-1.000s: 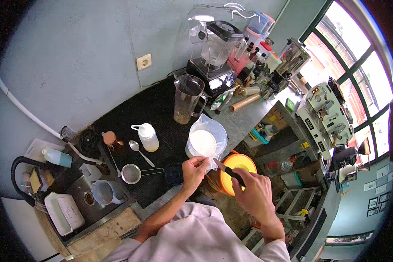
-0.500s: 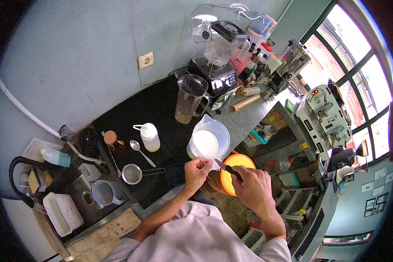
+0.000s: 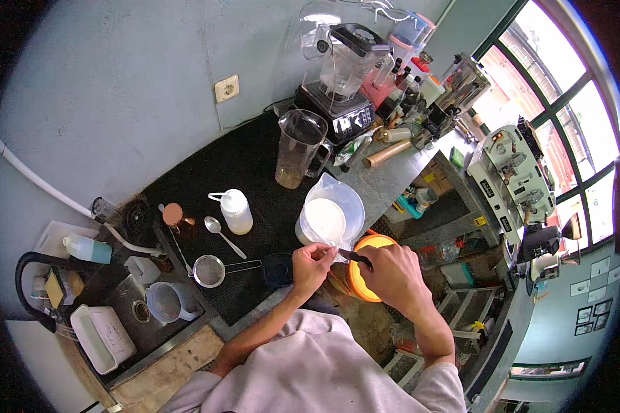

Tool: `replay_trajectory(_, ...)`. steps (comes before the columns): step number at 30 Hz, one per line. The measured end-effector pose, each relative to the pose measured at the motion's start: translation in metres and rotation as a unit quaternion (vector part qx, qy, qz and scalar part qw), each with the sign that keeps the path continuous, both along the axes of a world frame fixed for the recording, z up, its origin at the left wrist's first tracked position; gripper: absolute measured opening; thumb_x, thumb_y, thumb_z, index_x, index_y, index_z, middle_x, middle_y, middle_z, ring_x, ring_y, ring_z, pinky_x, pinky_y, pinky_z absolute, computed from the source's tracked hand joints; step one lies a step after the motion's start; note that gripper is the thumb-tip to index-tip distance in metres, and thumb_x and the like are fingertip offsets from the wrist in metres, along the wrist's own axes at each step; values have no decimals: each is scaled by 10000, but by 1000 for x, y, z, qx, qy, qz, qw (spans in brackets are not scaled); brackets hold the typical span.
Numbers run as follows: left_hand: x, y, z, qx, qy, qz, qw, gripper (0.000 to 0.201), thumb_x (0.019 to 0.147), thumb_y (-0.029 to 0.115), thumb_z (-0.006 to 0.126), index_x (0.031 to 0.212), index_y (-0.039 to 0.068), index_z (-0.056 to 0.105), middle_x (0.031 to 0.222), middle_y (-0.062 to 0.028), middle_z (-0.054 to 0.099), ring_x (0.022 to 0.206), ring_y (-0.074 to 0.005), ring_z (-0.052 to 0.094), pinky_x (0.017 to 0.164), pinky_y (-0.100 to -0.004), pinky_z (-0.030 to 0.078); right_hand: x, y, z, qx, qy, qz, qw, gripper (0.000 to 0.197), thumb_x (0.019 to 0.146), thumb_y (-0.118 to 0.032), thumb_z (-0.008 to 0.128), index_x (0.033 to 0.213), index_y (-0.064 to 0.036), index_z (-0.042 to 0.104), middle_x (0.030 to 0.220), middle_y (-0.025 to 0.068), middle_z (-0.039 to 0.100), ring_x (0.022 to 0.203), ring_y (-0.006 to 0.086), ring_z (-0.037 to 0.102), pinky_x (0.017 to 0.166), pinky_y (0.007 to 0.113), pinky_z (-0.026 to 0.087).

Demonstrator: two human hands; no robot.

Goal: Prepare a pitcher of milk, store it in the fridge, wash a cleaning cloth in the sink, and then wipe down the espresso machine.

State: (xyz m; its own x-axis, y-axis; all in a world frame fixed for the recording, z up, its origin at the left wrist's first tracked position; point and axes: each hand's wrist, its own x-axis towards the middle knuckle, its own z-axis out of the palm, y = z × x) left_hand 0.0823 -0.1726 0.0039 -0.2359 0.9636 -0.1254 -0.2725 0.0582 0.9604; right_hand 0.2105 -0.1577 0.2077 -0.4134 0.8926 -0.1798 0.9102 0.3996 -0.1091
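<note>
A translucent plastic pitcher (image 3: 351,204) with white contents (image 3: 324,219) stands at the counter's near edge, in front of me. My left hand (image 3: 311,274) is closed in a pinch on a small piece of clear plastic film (image 3: 335,248) by the pitcher's near rim. What else the film joins is hidden by the fingers. In my right hand (image 3: 397,277) is a knife (image 3: 353,256) with a dark handle; its blade points left and meets the film close to my left fingertips. Below the right hand, partly covered, is a yellow-orange round lid (image 3: 368,279).
Left on the black mat lie a strainer (image 3: 209,271), a spoon (image 3: 225,237) and a white squeeze bottle (image 3: 236,212). Beyond the pitcher stand a clear jug (image 3: 300,148) and a blender (image 3: 337,103). A sink with a measuring jug (image 3: 169,303) is far left; an espresso machine (image 3: 510,175) stands right.
My right hand has shifted slightly left and up, bringing the knife blade flatter across the film. The left hand keeps its pinch at nearly the same spot. The view has tilted a little.
</note>
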Motion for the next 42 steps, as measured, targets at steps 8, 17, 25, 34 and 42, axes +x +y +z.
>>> replay_trajectory(8, 1, 0, -4, 1, -31, 2, 1000, 192, 919, 170, 764, 843, -2, 723, 616, 54, 613, 476, 4, 467, 413, -200, 331, 4, -2, -20, 0, 18, 40, 999, 193, 898, -223, 637, 867, -34, 663, 686, 184, 673, 637, 381, 686, 613, 512, 531)
replay_trajectory(17, -1, -2, 6, -21, -33, -18, 999, 208, 931, 157, 750, 833, -19, 699, 591, 44, 604, 487, 1, 477, 429, -213, 332, 15, -25, -38, 4, 26, 8, 1000, 215, 903, -213, 649, 1064, -78, 694, 748, 154, 677, 695, 341, 684, 651, 479, 528)
replay_trajectory(25, 0, -3, 10, -29, -22, -14, 999, 187, 940, 144, 738, 851, -14, 692, 613, 54, 597, 506, 2, 473, 437, -208, 328, 24, -46, -24, 3, 76, 24, 997, 126, 880, -112, 594, 981, -37, 585, 788, 188, 664, 644, 395, 677, 556, 503, 528)
replay_trajectory(34, 5, -3, 13, -48, -26, -5, 998, 175, 940, 134, 741, 866, -14, 684, 620, 52, 603, 508, -1, 478, 443, -207, 335, 32, -52, -74, -59, 62, 5, 996, 122, 868, -119, 609, 953, -33, 588, 781, 187, 662, 682, 399, 678, 595, 513, 534)
replay_trajectory(42, 13, -13, -11, 38, 56, 45, 997, 101, 933, 89, 744, 929, -8, 713, 634, 55, 601, 555, 5, 492, 484, -200, 355, 78, -54, -24, -148, 67, -35, 986, 304, 870, -229, 679, 1158, -141, 715, 843, 197, 718, 819, 382, 705, 759, 490, 558)
